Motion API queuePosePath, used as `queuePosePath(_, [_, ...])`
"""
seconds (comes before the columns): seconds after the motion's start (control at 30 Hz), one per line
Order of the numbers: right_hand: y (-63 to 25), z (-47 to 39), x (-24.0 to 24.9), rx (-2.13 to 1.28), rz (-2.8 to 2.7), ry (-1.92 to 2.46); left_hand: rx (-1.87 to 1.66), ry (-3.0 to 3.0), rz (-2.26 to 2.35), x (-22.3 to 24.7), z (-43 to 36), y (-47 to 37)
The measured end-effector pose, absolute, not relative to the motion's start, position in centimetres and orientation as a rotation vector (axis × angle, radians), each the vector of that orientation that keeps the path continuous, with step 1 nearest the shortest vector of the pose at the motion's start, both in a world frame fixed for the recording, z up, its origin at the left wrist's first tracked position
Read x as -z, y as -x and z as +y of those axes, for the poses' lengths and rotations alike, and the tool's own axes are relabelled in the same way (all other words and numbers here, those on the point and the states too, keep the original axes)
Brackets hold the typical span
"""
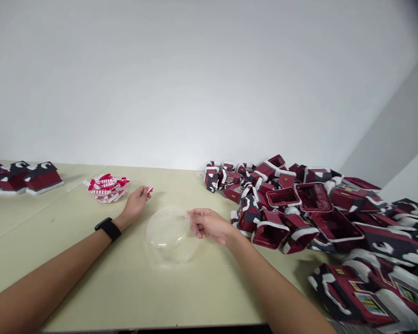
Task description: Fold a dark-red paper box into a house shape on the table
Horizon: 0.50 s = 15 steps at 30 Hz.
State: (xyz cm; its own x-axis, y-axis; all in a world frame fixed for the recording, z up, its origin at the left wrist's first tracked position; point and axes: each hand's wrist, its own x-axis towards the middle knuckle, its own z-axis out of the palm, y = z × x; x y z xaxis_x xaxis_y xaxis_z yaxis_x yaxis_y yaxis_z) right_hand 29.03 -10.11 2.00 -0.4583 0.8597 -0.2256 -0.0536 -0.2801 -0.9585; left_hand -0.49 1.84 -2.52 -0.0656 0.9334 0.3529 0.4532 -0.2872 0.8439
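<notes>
No lettering can be read anywhere (the toy houses' [292,208] tiny panels blur).

Bare table [90,241] left; house pile [316,213] right

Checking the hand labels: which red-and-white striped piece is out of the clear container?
The single striped piece pinched in the left hand fingers, lifted above the table. All others lie heaped in the clear container to its left.
</notes>
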Motion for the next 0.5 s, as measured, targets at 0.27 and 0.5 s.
queuePosePath(0.27, [-28.6,-10.2,-1.4,-1.902,-1.423,0.958,-1.325,-1.729,1.508,2.0,1.4,0.2])
queuePosePath(0.5, [-29.6,-7.9,-3.8,-1.345,-0.78,0.824,-1.291,-1.759,1.555,1.6,0.9,-0.1])
